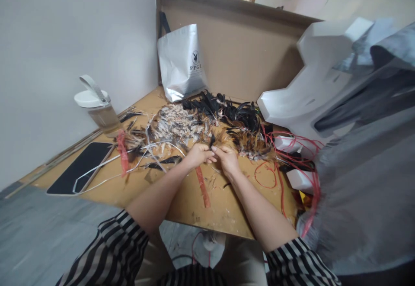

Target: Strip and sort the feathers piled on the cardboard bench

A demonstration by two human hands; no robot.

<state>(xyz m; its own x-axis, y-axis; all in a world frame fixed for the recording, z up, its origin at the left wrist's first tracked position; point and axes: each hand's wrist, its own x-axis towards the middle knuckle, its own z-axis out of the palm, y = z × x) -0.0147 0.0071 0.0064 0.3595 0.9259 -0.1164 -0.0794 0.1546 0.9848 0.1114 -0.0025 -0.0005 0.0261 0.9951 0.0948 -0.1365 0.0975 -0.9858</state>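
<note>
1. Both hands meet at the middle of the table: the left hand [198, 154] and right hand [227, 157] have their fingertips pinched together on a small dark feather tuft [212, 141], which stands up between them.
2. Progress, as a judgement: one tuft is in hand, while a large heap remains unsorted just beyond the hands, so most of the work looks undone.
3. Just beyond the fingertips lies the feather pile [207, 119]: pale speckled feathers to the left, glossy black ones behind, rusty brown ones to the right; soft, wispy, tangled.
4. Just below the hands, a flat red strip [202, 187] lies on the wooden table [191, 210], whose bare surface is scuffed and dusty.
5. Right of the hands, thin red wire [279, 178] loops loosely beside white foam blocks [311, 91].
6. Left of the hands lie white cords [106, 169], a flat black mat [79, 167], and farther off a lidded plastic jar [99, 108].
7. Far beyond stands a shiny silver bag [181, 63].
</note>
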